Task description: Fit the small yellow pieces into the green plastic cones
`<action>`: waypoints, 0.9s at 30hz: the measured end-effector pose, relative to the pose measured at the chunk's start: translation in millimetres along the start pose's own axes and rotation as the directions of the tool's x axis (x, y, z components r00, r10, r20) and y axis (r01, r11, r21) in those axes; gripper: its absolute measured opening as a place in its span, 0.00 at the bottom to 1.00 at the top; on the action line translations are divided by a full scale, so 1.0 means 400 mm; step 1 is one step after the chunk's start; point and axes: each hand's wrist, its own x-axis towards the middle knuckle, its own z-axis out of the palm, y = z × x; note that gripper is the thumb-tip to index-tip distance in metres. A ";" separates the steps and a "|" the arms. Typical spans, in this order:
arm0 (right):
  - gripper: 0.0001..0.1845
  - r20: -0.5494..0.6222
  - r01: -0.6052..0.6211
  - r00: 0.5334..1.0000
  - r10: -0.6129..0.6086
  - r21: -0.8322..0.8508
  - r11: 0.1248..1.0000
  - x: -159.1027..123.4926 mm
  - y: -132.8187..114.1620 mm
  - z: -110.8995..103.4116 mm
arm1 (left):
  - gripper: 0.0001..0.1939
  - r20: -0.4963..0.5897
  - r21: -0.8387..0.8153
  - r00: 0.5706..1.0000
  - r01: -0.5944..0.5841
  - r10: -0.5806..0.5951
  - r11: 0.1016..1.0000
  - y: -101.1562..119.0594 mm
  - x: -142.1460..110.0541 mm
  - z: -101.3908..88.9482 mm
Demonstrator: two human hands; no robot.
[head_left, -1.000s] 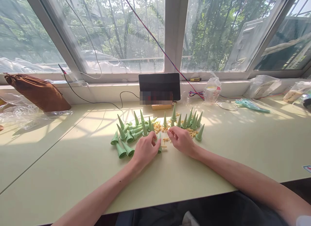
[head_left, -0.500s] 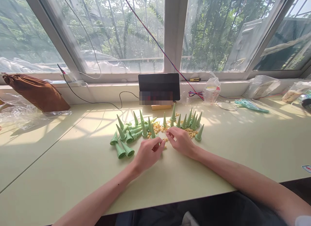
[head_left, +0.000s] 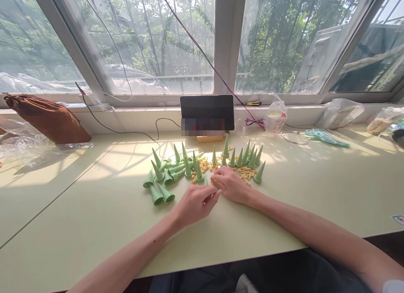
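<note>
My left hand (head_left: 196,204) is closed, thumb and fingertips together. The tip of a green plastic cone (head_left: 205,179) sticks up just beyond its fingers, and the cone's base is hidden behind the hand. Right beside it, my right hand (head_left: 232,184) pinches a small yellow peg-like piece (head_left: 212,183), mostly covered by the fingers. Past both hands lie loose yellow pieces (head_left: 248,173) in small heaps. Several green cones (head_left: 259,171) stand upright around these heaps. More ribbed green cones (head_left: 157,195) lie on their sides at the left, hollow ends toward me.
A dark tablet (head_left: 206,110) leans on a small stand at the back of the pale table (head_left: 94,225). A brown drawstring bag (head_left: 47,120) and clear plastic wrap lie at far left. Toward the right are a bagged cup (head_left: 275,118), a coiled cable and a teal bundle (head_left: 326,137).
My right hand has drawn slightly left and nearer to me, onto the small yellow piece. My left hand has shifted a little right and toward me, and the cone tip behind it now shows.
</note>
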 end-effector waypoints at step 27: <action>0.07 -0.031 -0.072 0.997 0.072 0.022 0.997 0.008 -0.022 -0.014 | 0.17 0.017 0.024 1.000 -0.024 0.023 0.999 0.000 0.003 0.000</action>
